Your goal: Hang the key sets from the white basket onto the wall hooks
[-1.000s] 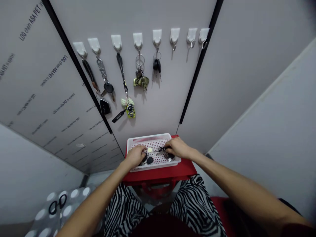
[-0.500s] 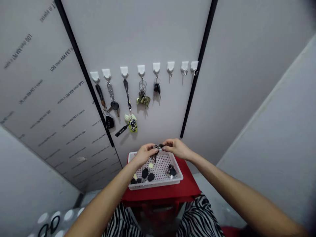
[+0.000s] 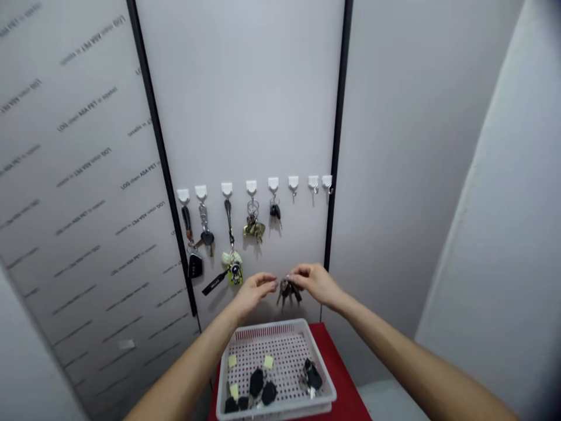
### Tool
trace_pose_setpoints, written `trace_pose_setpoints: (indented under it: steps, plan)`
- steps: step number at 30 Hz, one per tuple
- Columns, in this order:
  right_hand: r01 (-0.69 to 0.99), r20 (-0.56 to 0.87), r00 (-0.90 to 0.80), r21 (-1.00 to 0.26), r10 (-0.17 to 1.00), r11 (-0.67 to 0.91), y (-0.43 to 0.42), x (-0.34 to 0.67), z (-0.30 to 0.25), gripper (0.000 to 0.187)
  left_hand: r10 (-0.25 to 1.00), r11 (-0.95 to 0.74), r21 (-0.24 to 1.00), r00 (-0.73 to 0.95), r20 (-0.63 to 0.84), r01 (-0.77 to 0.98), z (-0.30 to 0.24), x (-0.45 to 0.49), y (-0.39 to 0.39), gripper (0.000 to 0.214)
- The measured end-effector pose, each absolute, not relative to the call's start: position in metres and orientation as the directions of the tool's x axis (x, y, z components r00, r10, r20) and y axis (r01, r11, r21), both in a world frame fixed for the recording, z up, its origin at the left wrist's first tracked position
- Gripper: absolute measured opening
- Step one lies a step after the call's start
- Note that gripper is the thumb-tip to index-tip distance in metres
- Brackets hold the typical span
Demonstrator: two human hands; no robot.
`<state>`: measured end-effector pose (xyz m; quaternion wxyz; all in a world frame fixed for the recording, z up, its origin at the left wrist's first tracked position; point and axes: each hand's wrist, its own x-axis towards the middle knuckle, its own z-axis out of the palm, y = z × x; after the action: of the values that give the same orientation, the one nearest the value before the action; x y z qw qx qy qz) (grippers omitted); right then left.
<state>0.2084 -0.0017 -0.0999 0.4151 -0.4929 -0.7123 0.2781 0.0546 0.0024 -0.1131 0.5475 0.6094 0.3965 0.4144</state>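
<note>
A bunch of dark keys [image 3: 288, 290] hangs in the air in front of the wall, pinched from above by my right hand [image 3: 313, 282]. My left hand [image 3: 256, 290] is just to its left, fingers curled toward the bunch; whether it touches the ring I cannot tell. Both hands are above the white perforated basket [image 3: 284, 326], which holds several black key fobs [image 3: 262, 390], another key bunch [image 3: 312, 378] and small yellow tags [image 3: 267, 362]. On the wall is a row of white hooks [image 3: 250, 187]; the left ones carry key sets [image 3: 231, 266], the three rightmost hooks [image 3: 312, 182] are bare.
The basket rests on a red stool or table [image 3: 349, 393]. Grey wall panels with black vertical strips [image 3: 337, 134] surround the hook row. A lighter panel [image 3: 504, 234] stands at the right.
Both hands rose out of the basket, lifting the key bunch up toward the wall below the hooks. The view tilted upward, so the basket now sits lower in the picture.
</note>
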Motion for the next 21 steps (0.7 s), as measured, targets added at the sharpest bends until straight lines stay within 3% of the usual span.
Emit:
trace_pose_setpoints:
  steps: [4, 9, 12, 16, 21]
  plan:
    - [0.387, 0.454, 0.006, -0.823, 0.891, 0.417, 0.019, 0.212, -0.042, 0.016, 0.885, -0.39, 0.919, 0.298, 0.357, 0.058, -0.063, 0.078, 0.012, 0.025]
    - [0.347, 0.562, 0.232, -0.81, 0.794, 0.472, 0.045, 0.216, 0.011, 0.016, 0.781, -0.624, 0.716, 0.219, 0.585, 0.314, -0.011, 0.102, 0.031, 0.034]
    - [0.379, 0.571, 0.308, -0.807, 0.761, 0.452, 0.059, 0.218, 0.026, 0.016, 0.757, -0.642, 0.633, 0.228, 0.612, 0.433, 0.007, 0.108, 0.04, 0.033]
    - [0.496, 0.583, 0.373, -0.782, 0.722, 0.376, 0.078, 0.22, 0.031, 0.016, 0.797, -0.571, 0.623, 0.179, 0.577, 0.534, 0.014, 0.111, 0.042, 0.039]
    - [0.614, 0.579, 0.285, -0.722, 0.764, 0.319, 0.083, 0.23, 0.02, 0.024, 0.794, -0.591, 0.623, 0.237, 0.559, 0.511, -0.014, 0.095, 0.026, 0.039]
